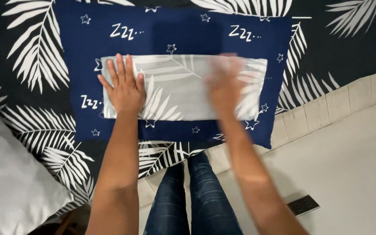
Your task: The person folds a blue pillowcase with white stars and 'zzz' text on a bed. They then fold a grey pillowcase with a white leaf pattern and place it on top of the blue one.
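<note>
Bedspread (35, 52), black w/ white palm leaves, carries one navy pillow (188, 35) printed w/ stars. On pillow, centre: one folded cloth (179, 93), pale grey, faint leaf print, long rectangle laid crosswise. Two hands on it. Left hand (125, 89) flat on cloth's left end, fingers (120, 65) spread, gripping nothing. Right hand (225, 82) over right part, motion-blurred; finger spread can't be told. One white pillow (9, 182) lower left.
</note>
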